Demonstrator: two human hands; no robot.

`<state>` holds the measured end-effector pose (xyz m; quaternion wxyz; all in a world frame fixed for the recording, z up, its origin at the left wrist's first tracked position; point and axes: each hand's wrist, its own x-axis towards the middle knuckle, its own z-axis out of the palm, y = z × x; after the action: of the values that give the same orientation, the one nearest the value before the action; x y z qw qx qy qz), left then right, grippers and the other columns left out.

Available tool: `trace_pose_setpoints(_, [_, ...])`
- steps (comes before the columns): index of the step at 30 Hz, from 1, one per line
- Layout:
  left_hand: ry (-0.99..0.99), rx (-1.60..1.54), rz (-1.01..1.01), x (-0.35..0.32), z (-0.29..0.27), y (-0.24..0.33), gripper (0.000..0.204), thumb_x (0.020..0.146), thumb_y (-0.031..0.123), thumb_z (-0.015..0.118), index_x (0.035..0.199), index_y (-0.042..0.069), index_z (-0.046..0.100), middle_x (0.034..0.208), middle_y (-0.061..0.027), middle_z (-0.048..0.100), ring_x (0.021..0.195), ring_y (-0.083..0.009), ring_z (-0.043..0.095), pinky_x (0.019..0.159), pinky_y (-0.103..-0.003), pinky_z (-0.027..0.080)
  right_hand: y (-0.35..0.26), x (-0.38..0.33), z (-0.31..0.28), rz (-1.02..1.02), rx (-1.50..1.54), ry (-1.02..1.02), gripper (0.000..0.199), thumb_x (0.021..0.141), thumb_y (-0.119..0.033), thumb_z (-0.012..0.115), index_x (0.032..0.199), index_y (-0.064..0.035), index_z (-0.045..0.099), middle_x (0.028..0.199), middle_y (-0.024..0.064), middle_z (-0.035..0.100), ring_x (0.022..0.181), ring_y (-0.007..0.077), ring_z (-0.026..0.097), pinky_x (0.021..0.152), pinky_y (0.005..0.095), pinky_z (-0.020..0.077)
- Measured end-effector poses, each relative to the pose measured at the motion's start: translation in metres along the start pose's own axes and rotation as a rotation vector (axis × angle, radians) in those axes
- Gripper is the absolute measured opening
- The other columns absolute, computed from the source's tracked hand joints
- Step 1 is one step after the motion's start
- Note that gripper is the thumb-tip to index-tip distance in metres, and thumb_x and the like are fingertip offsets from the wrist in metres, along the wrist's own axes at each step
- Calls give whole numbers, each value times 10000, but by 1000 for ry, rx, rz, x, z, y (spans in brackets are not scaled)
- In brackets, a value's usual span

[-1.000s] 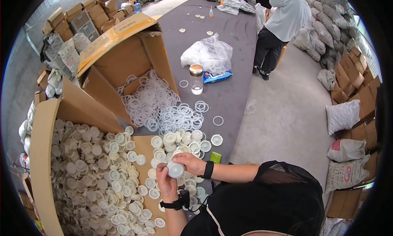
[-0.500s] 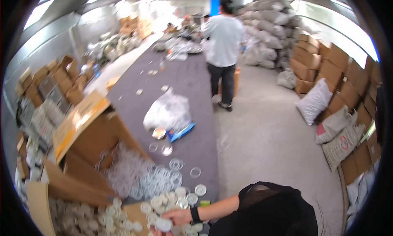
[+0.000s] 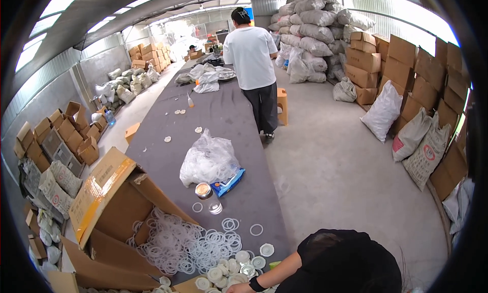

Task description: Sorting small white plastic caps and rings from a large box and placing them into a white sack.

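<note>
At the lower edge, my right hand (image 3: 241, 289) is cut off, with only its back and the wrist with a black band showing. Its fingers are out of sight, so whether they hold anything is hidden. Round whitish lids (image 3: 216, 275) lie heaped right beside this hand. My left hand is outside the picture. Just beyond the lids, a heap of translucent white rings (image 3: 173, 242) spills from a cardboard box (image 3: 109, 219) lying open on its side. One loose ring (image 3: 256, 230) lies apart on the dark table cover.
A clear jar (image 3: 215, 207), a blue packet (image 3: 229, 182) and a filled plastic bag (image 3: 209, 160) stand farther along the long table (image 3: 152, 145). A person in a white shirt (image 3: 249, 56) stands at its right side by an orange stool (image 3: 282, 106). Sacks and cartons line the walls.
The view has tilted upward, and my hands have slid down toward the lower edge. Earlier my right hand held a whitish round lid with left fingers under it; now the left is gone from view.
</note>
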<state>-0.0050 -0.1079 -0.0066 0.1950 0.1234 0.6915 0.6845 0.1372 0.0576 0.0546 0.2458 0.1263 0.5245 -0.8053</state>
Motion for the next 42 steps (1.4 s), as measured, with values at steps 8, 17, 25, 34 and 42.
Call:
trace_pose_setpoints(8, [15,266,24,55,-52,-54,245,863,186,410,999,2,498,776,-61,484,689,-162,453,620,-274,398,7,24,-4,114,-92,120,378,752,-304,538,1030,-48,548,893,81,587,788,162,560,635,286,454])
trace_pose_setpoints(17, [-106,486,-68,20,-138,-165,233,867,204,401,977,29,508,616,-29,406,539,-182,389,523,-286,379,16,40,-5,54,203,75,212,775,-258,515,883,-76,517,734,10,528,586,74,491,495,185,375])
trace_pose_setpoints(25, [190,1139,320,-23,-46,13,446,650,107,601,1050,-28,457,1000,-177,503,939,-298,484,796,-356,399,11,22,-10,-11,93,-40,323,813,-332,496,1009,-76,519,871,1,547,757,82,513,647,219,420])
trace_pose_setpoints(34, [-133,99,-226,-19,73,64,273,742,182,630,915,-7,533,762,-37,545,635,-97,507,556,-217,434,-2,16,-13,-294,147,326,350,804,-275,554,1048,-39,471,899,35,550,760,94,537,663,230,440])
trace_pose_setpoints(42, [-86,878,67,112,73,20,258,732,174,567,904,-15,531,811,-150,547,736,-266,538,644,-335,445,-11,-1,-78,-85,374,413,378,826,-330,498,1019,-6,471,849,44,555,677,105,555,594,227,449])
